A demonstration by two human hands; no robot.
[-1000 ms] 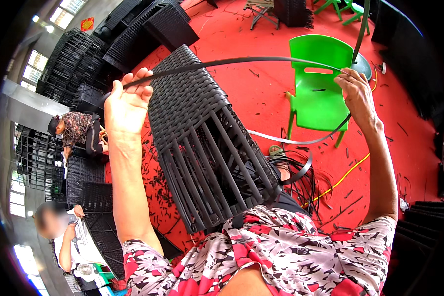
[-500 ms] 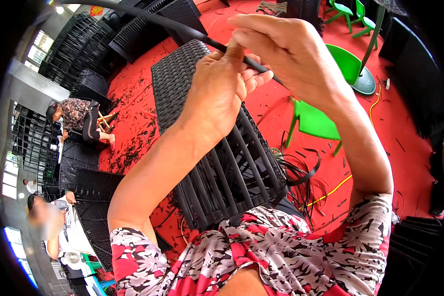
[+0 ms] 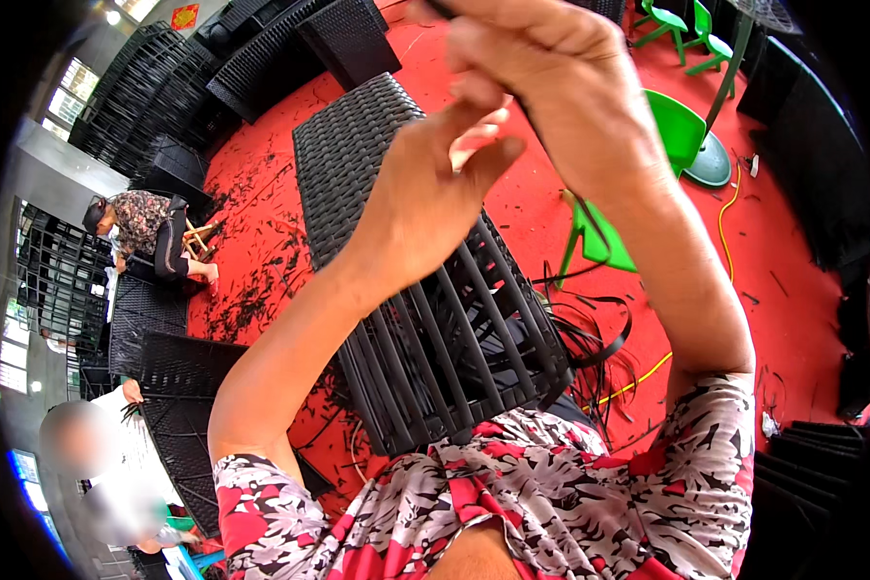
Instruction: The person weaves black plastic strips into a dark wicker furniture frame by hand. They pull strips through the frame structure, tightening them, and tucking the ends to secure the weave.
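Note:
A black wicker piece stands between my arms, its far part tightly woven and its near part showing bare black slats with gaps. My right hand is raised above its far right corner, fingers closed on a black weaving strip. Part of this strip hangs past the right wrist toward the floor, while a dark end shows at the top edge. Close below, my left hand hovers over the woven surface, thumb and fingers apart, somewhat blurred, with nothing visible in it.
Loose black strips lie tangled right of the piece. Green chairs, a round stand base and a yellow cord are at right. Scraps litter the red floor. Two people work at left beside dark wicker panels.
My left hand has let go of the strip and opened. My right hand has risen toward the top edge, drawing the strip up; its tail now hangs beside the right wrist.

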